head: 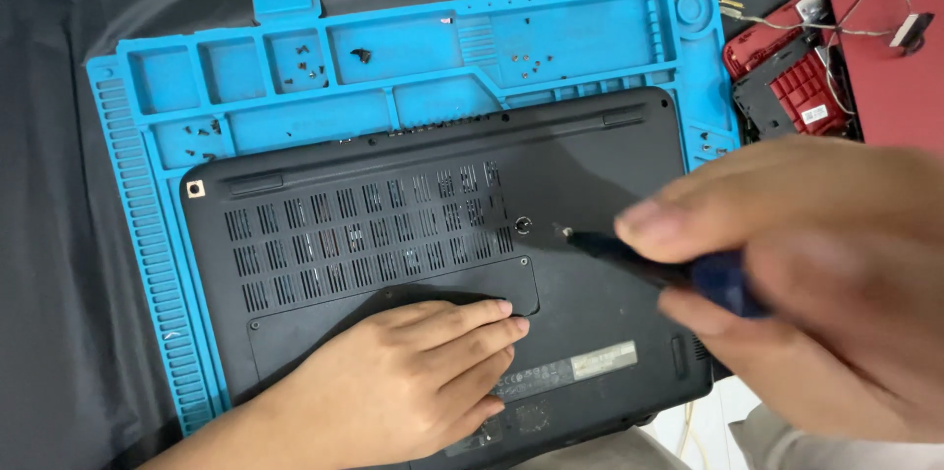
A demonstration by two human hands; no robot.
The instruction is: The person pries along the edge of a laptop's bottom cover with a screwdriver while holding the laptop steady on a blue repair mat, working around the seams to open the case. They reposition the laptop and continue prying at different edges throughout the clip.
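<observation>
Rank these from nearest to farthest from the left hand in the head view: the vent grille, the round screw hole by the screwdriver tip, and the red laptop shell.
From the left hand, flat on the laptop base:
1. Vent grille, just above the fingers.
2. Round screw hole, up and right of the hand.
3. Red laptop shell, far top right, off the blue mat.

A laptop [442,264] lies underside up on a repair mat [147,264] filling the middle of the frame. Small screws [310,62] sit in the mat's compartments along the upper edge, behind the laptop. The left hand [393,381] rests flat on the laptop's lower part. At right, the right hand [816,273] has a screwdriver [639,264] in its grip, tip beside a screw hole [523,225]. A dismantled laptop [846,47] lies at upper right, off the mat.
</observation>
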